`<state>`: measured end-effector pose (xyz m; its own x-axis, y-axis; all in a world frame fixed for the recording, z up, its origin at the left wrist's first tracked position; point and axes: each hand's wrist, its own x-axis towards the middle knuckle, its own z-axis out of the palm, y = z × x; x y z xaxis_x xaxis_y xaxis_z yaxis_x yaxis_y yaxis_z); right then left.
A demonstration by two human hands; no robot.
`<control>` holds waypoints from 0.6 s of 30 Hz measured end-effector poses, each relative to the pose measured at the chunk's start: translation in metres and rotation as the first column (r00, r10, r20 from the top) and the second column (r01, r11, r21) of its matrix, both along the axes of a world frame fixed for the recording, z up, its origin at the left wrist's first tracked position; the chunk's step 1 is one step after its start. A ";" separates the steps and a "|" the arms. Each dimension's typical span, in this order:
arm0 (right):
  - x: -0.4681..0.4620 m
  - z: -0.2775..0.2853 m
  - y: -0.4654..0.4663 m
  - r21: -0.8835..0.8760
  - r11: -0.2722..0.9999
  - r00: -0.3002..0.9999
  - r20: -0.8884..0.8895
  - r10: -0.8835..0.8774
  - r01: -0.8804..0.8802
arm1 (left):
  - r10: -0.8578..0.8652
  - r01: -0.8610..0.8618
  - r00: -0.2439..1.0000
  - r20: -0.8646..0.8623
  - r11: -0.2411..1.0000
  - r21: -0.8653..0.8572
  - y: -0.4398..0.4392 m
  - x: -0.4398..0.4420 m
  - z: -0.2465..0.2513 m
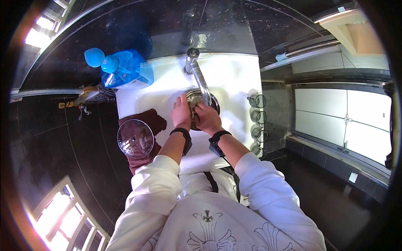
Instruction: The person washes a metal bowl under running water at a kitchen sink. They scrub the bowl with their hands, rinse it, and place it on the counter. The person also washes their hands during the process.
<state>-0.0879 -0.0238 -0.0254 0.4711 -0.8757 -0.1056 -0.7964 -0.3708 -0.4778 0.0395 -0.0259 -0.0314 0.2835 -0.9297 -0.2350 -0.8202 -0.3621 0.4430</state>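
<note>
A round metal pot point(215, 102) stands in the white sink basin point(232, 125) beneath the chrome faucet point(201, 78). My left hand point(181, 112) is at the pot's left side, fingers over its rim. Over the pot's middle, my right hand point(207, 117) has its fingers curled at a pale, wet-looking mass point(194, 99) inside. What that mass is, and whether either hand grips it, I cannot tell. A round glass lid point(135, 138) lies on a dark red cloth point(158, 120) at the sink's left edge.
A blue pump bottle point(127, 70) stands at the sink's back left corner. Several clear glasses point(260, 117) line the right edge. Dark tiled wall point(220, 28) rises behind the faucet. A white-paned door point(342, 116) is at the far right.
</note>
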 end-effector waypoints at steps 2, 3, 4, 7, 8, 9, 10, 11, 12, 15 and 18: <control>0.003 0.001 -0.001 0.053 0.991 0.992 -0.041 -0.122 0.124 | 0.012 -0.012 1.000 0.000 1.000 0.014 0.000 0.000 0.001; 0.004 0.003 -0.002 0.093 0.978 0.981 -0.065 -0.181 0.187 | 0.016 -0.016 1.000 -0.006 1.000 0.024 -0.001 0.000 0.001; 0.006 0.005 -0.002 0.134 0.973 0.978 -0.107 -0.177 0.190 | 0.019 -0.019 1.000 -0.008 1.000 0.021 -0.001 0.000 0.001; 0.008 0.014 -0.004 0.251 0.951 0.972 -0.194 -0.133 0.180 | 0.031 -0.031 0.999 -0.026 0.999 0.018 -0.002 0.000 0.001; 0.008 0.016 -0.005 0.262 0.950 0.970 -0.212 -0.117 0.172 | 0.039 -0.038 0.999 -0.034 0.999 0.027 -0.002 0.000 0.001; 0.008 0.017 -0.005 0.270 0.949 0.968 -0.228 -0.103 0.164 | 0.037 -0.037 0.999 -0.035 0.999 0.013 -0.002 -0.001 0.000; 0.008 0.018 -0.006 0.266 0.951 0.970 -0.220 -0.101 0.159 | 0.039 -0.038 0.999 -0.036 0.999 0.007 -0.002 -0.001 0.000; 0.008 0.018 -0.006 0.258 0.954 0.973 -0.210 -0.101 0.155 | 0.040 -0.040 0.999 -0.037 0.999 0.002 -0.002 -0.001 0.000; 0.007 0.018 -0.006 0.245 0.958 0.977 -0.189 -0.101 0.147 | 0.042 -0.041 0.999 -0.030 0.999 0.006 -0.002 -0.001 0.000; 0.007 0.012 -0.005 0.204 0.966 0.979 -0.163 -0.123 0.155 | 0.036 -0.036 0.999 -0.012 0.999 0.014 -0.002 -0.001 0.000; 0.007 0.005 -0.004 0.181 0.970 0.982 -0.122 -0.142 0.163 | 0.023 -0.023 1.000 0.000 1.000 0.018 -0.001 0.000 0.001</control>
<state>-0.0813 -0.0280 -0.0207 0.3104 -0.8956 -0.3187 -0.8868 -0.1521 -0.4364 0.0397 -0.0270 -0.0300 0.3047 -0.9186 -0.2519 -0.8116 -0.3888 0.4360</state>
